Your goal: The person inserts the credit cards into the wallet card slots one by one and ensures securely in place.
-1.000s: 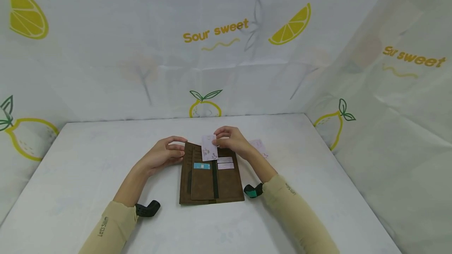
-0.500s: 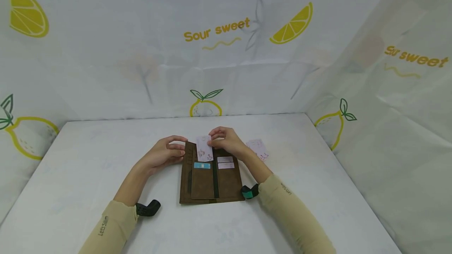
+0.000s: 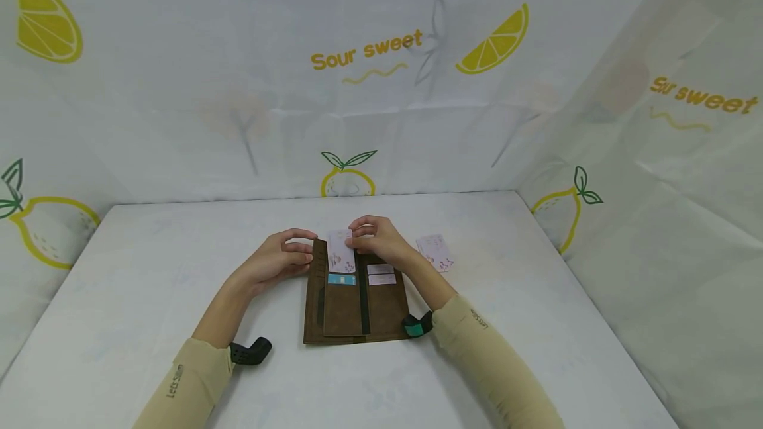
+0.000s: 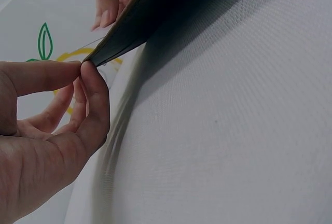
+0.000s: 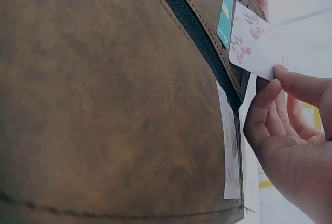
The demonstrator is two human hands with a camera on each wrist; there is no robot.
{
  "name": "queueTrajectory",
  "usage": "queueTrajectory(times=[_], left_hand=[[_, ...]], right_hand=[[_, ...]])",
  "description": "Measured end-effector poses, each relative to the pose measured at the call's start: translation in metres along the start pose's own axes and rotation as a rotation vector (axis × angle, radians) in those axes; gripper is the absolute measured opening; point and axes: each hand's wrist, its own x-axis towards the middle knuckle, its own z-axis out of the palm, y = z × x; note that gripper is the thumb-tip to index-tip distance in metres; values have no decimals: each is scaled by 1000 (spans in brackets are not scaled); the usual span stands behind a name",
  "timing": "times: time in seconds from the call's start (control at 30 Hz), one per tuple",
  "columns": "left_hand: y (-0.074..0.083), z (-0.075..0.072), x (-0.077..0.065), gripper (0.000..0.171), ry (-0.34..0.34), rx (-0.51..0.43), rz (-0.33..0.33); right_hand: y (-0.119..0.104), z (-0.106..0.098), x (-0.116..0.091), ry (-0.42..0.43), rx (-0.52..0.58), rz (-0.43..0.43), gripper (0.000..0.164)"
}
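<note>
A brown leather wallet (image 3: 346,310) stands open on the table, raised off it at its far edge in the left wrist view. My left hand (image 3: 277,260) pinches the wallet's far left corner between thumb and fingers. My right hand (image 3: 378,240) pinches a white card with pink blossom print (image 5: 254,37) at its edge. The card's lower end overlaps the slots of the left inner panel, just above a blue card (image 3: 342,279) tucked there. Two pale cards (image 3: 381,275) sit in slots of the right panel.
Beyond my right wrist, more pink-printed cards (image 3: 435,251) lie on the white table (image 3: 149,323). White cloth (image 3: 268,51) with lemon prints hangs behind and to the right. A black wrist device (image 3: 250,352) sits on each arm.
My right hand has moved left with the blossom card, which now lines up above the blue card on the left panel. The left hand keeps its pinch on the wallet corner.
</note>
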Motion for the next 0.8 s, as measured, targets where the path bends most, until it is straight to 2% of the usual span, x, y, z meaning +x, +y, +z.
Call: queueTrajectory(times=[0.27, 0.8], left_hand=[[-2, -1, 1, 50, 8, 5, -5], [-2, -1, 1, 51, 12, 20, -14]], right_hand=[[0, 1, -2, 9, -14, 39, 30], [3, -5, -12, -18, -155, -53, 27]])
